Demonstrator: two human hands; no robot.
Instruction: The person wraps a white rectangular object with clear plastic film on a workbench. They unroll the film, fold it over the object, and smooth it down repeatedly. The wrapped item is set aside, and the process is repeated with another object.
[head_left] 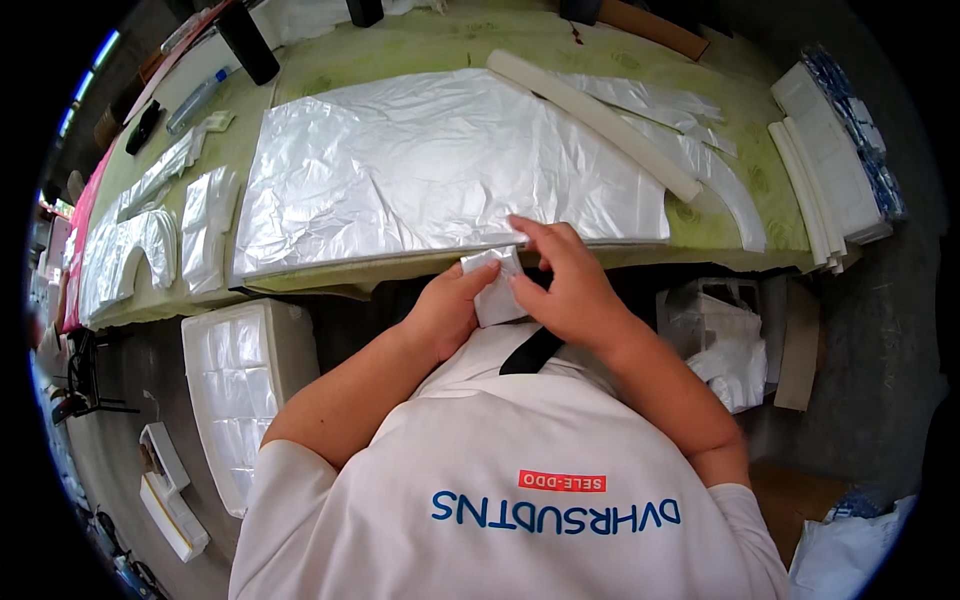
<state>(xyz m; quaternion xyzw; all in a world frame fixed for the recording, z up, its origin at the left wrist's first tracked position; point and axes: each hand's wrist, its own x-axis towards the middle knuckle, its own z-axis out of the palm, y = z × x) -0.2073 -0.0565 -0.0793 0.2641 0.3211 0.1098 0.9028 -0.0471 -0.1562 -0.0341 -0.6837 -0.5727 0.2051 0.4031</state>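
Note:
My left hand (447,305) and my right hand (562,285) both pinch a small folded white packet (495,290) close to my chest, just below the table's near edge. The right fingers press on its top right corner, the left thumb holds its left side. Right behind the packet lies a big stack of clear plastic sheets (440,170) on the green-covered table (440,45).
A long white foam strip (595,120) lies across the stack's far right. More plastic pieces (150,230) sit at the left, white stacked pads (830,170) at the right. A white tray of bags (240,390) stands on the floor at lower left, a bin of plastic (720,335) at right.

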